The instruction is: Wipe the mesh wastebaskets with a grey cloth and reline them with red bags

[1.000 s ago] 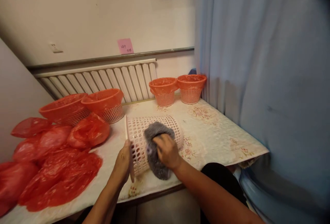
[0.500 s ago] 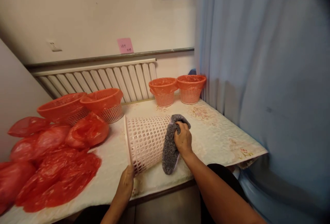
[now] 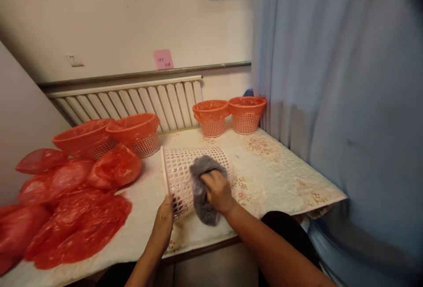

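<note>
Head view: we've got a white mesh basket (image 3: 180, 168) lying on its side, mid tabletop (image 3: 274, 190), open end to the left, base to the right. Our left hand (image 3: 163, 220) has its grip closed on the near part of the rim, thumb on top; most fingers hidden, so we can't tell how they curl. Our right hand (image 3: 218, 192) has its grip closed around a gray cloth (image 3: 205, 207), pressed against the basket's side, past the middle toward the base. Cloth is bunched under the fingers, lower end hanging down the near side; slightly blurred.

Left of the basket we note a pile of red bags (image 3: 79, 225), well apart from the left hand. Behind that, two lined baskets (image 3: 122, 135), red plastic over their rims. Back right, two more upright baskets (image 3: 246, 122), also red-lined, side by side next to the blue curtain (image 3: 330, 80). Radiator (image 3: 168, 106) along the wall (image 3: 115, 14), pink note (image 3: 163, 59) just above it.
</note>
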`<state>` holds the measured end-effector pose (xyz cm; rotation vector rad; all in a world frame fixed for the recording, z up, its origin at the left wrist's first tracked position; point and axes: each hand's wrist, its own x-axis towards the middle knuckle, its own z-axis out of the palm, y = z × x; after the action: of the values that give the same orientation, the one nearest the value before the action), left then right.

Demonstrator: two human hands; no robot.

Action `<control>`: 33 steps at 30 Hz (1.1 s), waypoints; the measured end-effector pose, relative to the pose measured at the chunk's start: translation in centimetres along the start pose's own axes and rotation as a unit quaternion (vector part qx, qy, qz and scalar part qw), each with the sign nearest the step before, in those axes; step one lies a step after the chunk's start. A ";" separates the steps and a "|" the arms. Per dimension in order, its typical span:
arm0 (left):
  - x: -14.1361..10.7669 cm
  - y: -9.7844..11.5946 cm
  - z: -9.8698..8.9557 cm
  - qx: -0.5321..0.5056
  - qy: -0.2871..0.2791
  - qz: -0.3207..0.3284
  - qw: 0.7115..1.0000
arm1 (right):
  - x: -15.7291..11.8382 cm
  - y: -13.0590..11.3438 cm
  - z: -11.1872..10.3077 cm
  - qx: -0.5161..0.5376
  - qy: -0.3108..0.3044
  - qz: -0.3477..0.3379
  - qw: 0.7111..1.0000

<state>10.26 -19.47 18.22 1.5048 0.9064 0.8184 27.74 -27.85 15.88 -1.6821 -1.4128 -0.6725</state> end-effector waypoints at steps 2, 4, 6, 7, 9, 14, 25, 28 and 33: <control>0.2 -0.3 -0.2 -0.010 -0.018 -0.008 1.000 | 1.0 3.2 -0.6 -0.005 0.057 0.124 0.991; 0.4 -0.4 -0.3 -0.021 -0.037 -0.014 0.999 | 1.6 5.7 -1.2 -0.017 0.090 0.219 0.971; 0.5 -0.2 -0.2 -0.026 -0.042 -0.027 0.998 | 1.7 6.6 -1.5 -0.029 0.096 0.262 0.960; 0.5 0.1 0.0 -0.023 -0.039 -0.034 0.998 | 1.6 6.4 -1.5 -0.031 0.093 0.261 0.960; 0.4 0.9 0.5 -0.014 -0.027 -0.043 0.999 | 1.2 4.5 -1.2 -0.020 0.079 0.220 0.972; 0.8 3.3 1.3 0.022 -0.017 0.009 1.000 | -1.4 -3.5 0.2 0.028 -0.022 -0.018 0.999; 2.2 3.1 0.7 -0.072 -0.046 -0.035 0.996 | 0.9 3.1 -0.6 0.019 0.051 0.154 0.987; 1.8 1.1 0.0 -0.001 -0.047 0.034 0.998 | 1.5 6.1 -1.0 0.010 0.085 0.288 0.954; 0.3 -3.1 -1.4 0.130 -0.082 0.091 0.984 | 1.5 6.2 -0.5 0.021 0.102 0.334 0.937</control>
<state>8.88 -18.37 15.32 1.8773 0.7815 0.7126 34.16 -27.72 15.86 -1.8438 -0.6314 -0.4031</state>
